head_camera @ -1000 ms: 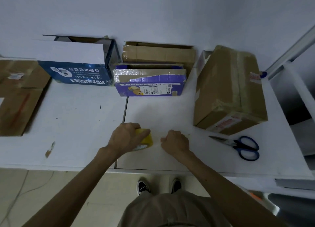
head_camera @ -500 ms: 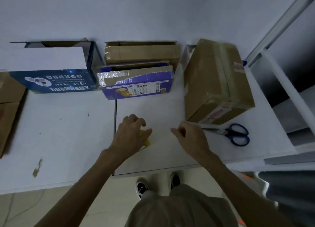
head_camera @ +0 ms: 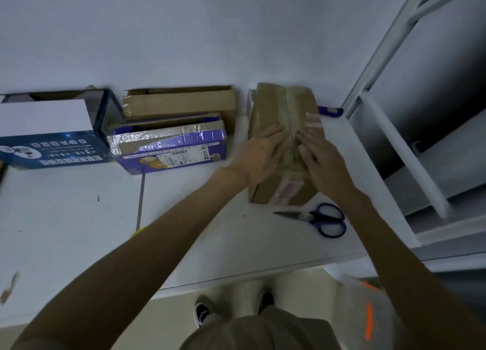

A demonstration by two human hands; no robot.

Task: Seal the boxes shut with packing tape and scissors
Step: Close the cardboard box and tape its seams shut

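A brown cardboard box with old tape along its top seam stands at the right of the white table. My left hand lies flat on its top left of the seam. My right hand lies flat on its top right of the seam. Blue-handled scissors lie shut on the table just in front of the box. A sliver of the yellow tape roll shows beside my left forearm, which hides most of it.
A purple box, an open brown box behind it and a blue-and-white box line the back wall. White metal shelving stands right of the table. The table's front edge runs near my feet.
Both hands left the tape roll and moved right and forward onto the brown box's top. The roll stays on the table. The camera has turned to the right.
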